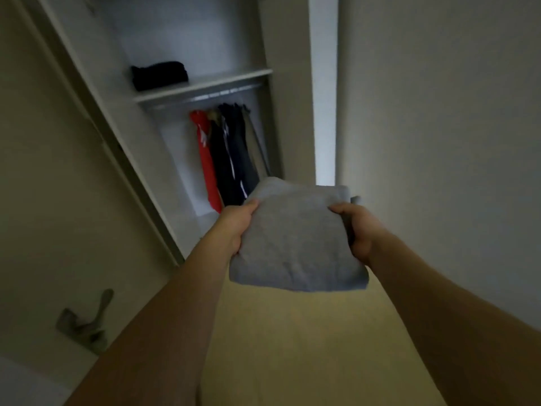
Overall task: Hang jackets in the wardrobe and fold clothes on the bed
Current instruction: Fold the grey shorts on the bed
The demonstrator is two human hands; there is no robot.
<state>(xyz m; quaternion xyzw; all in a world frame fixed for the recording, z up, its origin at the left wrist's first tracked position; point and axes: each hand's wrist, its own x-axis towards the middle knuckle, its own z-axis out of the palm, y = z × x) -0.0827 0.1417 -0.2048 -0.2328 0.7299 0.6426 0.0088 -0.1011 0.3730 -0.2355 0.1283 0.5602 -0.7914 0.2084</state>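
**Folded grey garment carried up to the open wardrobe**

Nearest me, both forearms reach forward. My left hand (237,227) grips the left edge of a folded grey garment (295,238), thumb lying on top and the other fingers tucked out of sight beneath. My right hand (355,232) grips the right edge the same way, thumb over the top fold; I cannot tell how the lower fingers are set. The garment sits level between the two hands, held in the air in front of the wardrobe (202,118).

I judge it light, soft and floppy: a knit that sags wherever it is unsupported and will spill its folds if one side is let go. Holding it at both side edges with fingers underneath looks like the sound grip.

Beyond it, hanging jackets (231,153), red, navy and grey, are bunched on the rail (205,98). Above that, the shelf (205,85) carries a dark folded pile (159,74) on its left, with bare board to its right. Low on the left a door handle (87,323) shows, blurred.
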